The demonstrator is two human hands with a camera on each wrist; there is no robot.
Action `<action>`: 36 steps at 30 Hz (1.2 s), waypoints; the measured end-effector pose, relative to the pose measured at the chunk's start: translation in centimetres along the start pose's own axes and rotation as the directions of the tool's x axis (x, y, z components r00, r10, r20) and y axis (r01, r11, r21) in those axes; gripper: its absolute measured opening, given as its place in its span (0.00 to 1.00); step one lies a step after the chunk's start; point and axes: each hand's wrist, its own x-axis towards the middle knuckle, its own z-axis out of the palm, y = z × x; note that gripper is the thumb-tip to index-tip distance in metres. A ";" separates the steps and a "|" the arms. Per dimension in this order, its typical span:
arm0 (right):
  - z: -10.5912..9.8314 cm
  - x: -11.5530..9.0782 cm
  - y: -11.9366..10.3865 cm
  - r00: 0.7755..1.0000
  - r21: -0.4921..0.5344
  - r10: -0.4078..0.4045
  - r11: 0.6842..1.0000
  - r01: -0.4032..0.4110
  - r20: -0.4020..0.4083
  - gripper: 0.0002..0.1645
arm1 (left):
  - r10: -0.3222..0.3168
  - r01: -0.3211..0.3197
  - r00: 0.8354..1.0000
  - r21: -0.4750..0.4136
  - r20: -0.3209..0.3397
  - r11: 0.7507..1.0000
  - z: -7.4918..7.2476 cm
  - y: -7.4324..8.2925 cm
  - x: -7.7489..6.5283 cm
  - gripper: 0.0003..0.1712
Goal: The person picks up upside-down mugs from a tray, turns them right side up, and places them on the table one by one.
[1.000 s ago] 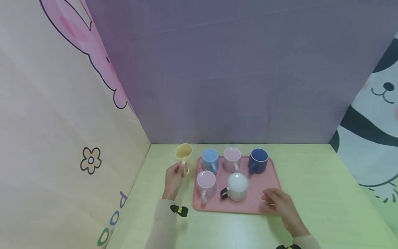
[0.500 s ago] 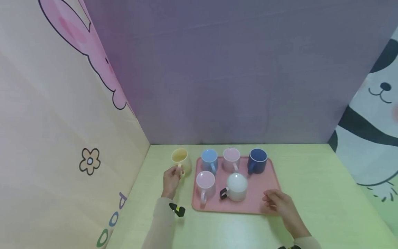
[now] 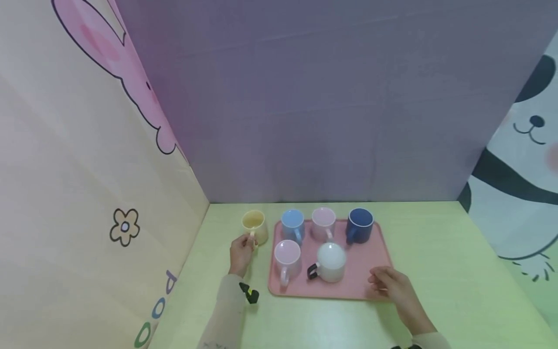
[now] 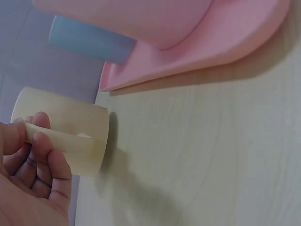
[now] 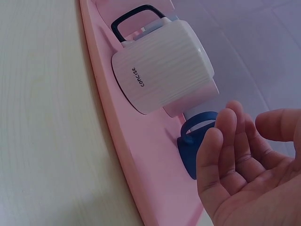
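Observation:
A pale yellow mug point(image 3: 259, 231) stands upright on the table, left of a pink tray point(image 3: 364, 283). My left hand point(image 3: 240, 256) pinches its handle between thumb and fingers, as the left wrist view shows on the mug point(image 4: 61, 110). Over the tray's front right corner hovers my right hand point(image 3: 394, 288), fingers loosely bent and holding nothing. In the right wrist view a white ribbed mug point(image 5: 160, 66) with a black handle and a dark blue mug point(image 5: 190, 155) lie beyond that hand point(image 5: 249, 174).
On the tray, a light blue mug point(image 3: 292, 224), a pink mug point(image 3: 323, 225) and the dark blue mug point(image 3: 360, 227) form the back row. Another pink mug point(image 3: 287, 257) and the white mug point(image 3: 332, 264) sit in front. A grey-purple wall point(image 3: 305, 121) rises behind the table.
My left hand has lowered the yellow mug from a tilted, raised position to upright on the table, left of the tray. The right hand has stayed nearly still.

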 end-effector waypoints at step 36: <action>0.0 -0.2 0.0 1.000 0.003 -0.016 1.000 0.016 0.003 0.19 | 0.481 -0.504 0.862 0.374 0.160 0.778 0.0 2.0 -5.5 0.06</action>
